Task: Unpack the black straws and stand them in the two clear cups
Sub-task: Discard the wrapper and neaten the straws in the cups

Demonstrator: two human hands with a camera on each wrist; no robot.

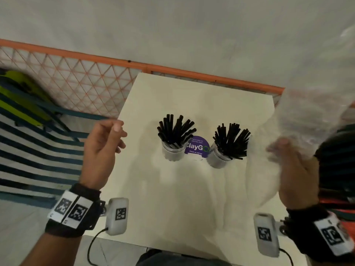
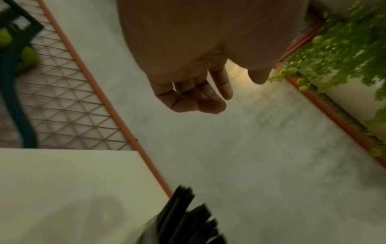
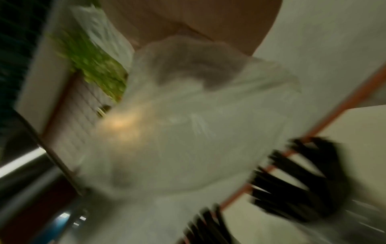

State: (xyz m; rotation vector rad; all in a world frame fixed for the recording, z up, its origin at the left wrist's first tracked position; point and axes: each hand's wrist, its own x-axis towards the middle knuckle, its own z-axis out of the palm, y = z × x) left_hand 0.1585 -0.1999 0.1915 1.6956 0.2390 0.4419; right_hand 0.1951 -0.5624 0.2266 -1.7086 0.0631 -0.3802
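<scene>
Two clear cups stand side by side mid-table, each full of black straws: the left cup with its straws and the right cup with its straws. My left hand hovers left of them, palm up, fingers loosely curled, holding nothing. My right hand grips the empty clear plastic bag, raised at the table's right side; the bag is blurred in the right wrist view. Straw tips show at the bottom of the left wrist view.
The white table carries a purple round sticker between the cups. An orange mesh fence runs behind it. A striped chair stands to the left. Green plants line the far side.
</scene>
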